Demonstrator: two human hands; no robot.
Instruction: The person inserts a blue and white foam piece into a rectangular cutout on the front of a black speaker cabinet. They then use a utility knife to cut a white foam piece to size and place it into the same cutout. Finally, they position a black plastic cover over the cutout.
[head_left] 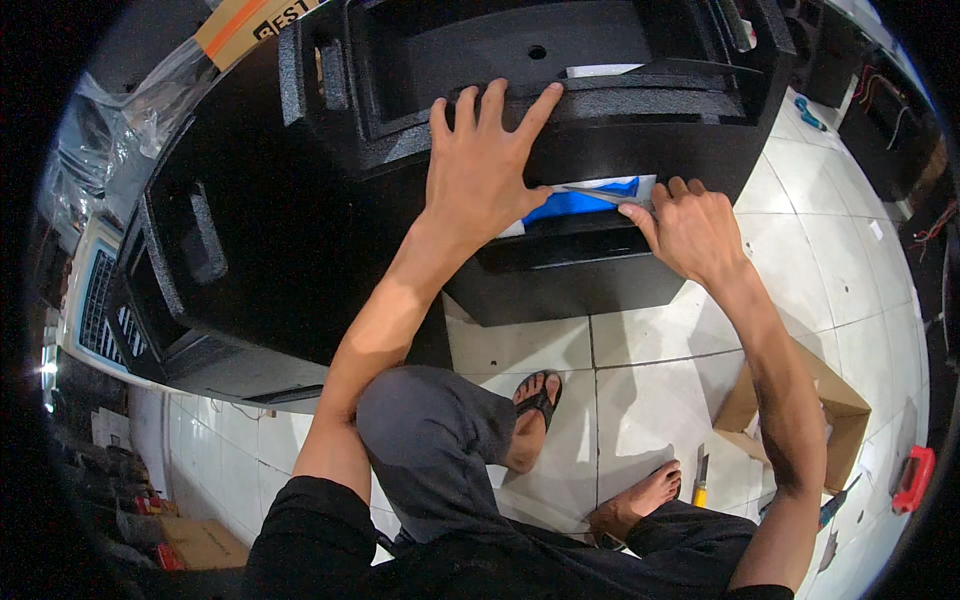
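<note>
A large black speaker cabinet (600, 150) with rough-textured edges stands before me. My left hand (480, 165) is spread over its front edge, fingers on the upper rim and thumb near a blue-and-white sheet (575, 204). This sheet lies along the cabinet's face between my two hands. At its right end, my right hand (697, 228) is bent, with the thumb by a thin grey pointed piece (598, 194) that crosses the sheet. Whether that piece is a blade or a lifted edge is unclear. A white strip (603, 70) lies farther up on the cabinet.
Another black cabinet (260, 230) stands on the left. On the tiled floor (640, 340) are an open cardboard box (848, 410), a yellow-handled knife (700, 480) near my foot, and a red object (912, 480). A blue-handled tool (810, 113) lies at far right.
</note>
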